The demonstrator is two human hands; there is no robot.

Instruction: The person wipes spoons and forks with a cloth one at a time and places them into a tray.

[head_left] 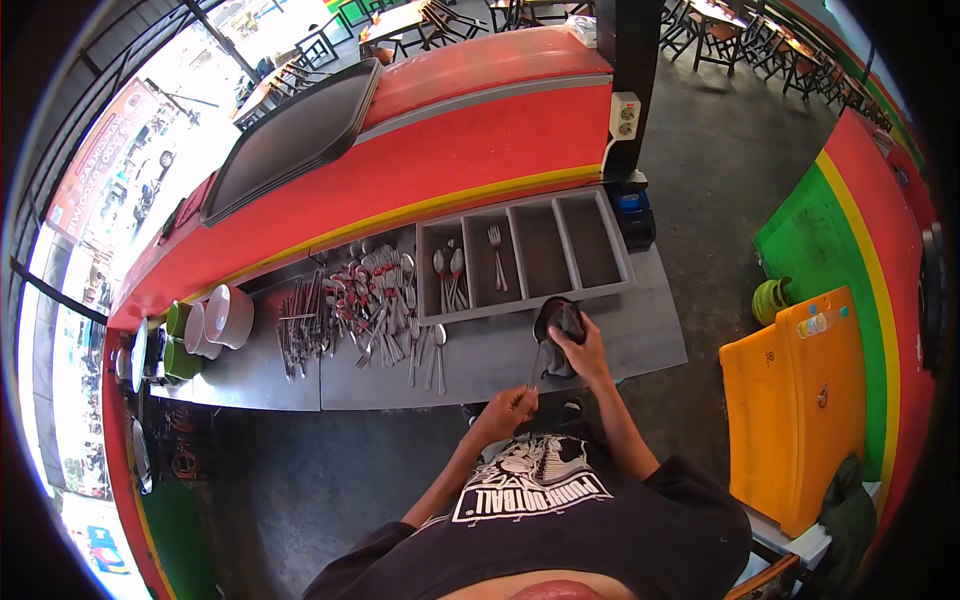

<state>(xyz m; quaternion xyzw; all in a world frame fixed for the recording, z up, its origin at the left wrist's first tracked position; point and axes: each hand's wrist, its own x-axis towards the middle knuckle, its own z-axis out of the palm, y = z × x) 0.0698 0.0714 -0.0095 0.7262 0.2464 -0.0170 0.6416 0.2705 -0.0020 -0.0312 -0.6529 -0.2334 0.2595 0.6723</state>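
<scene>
My left hand (507,412) is closed on the handle end of a spoon (540,345), just off the front edge of the steel table. In my right hand (584,350) is a dark cloth (564,340), bunched near the spoon's upper part. Behind the hands stands a grey cutlery tray (530,304) with four compartments. Several spoons (457,265) lie in its leftmost compartment, and a fork (497,255) lies in the second. A loose pile of cutlery (375,295) spreads over the table left of the tray.
Bowls (229,315) stand at the table's left end. Dark trays (290,140) rest on the red counter (490,130) behind. A blue-and-black object (633,215) is right of the cutlery tray. An orange cooler (790,410) stands at the right.
</scene>
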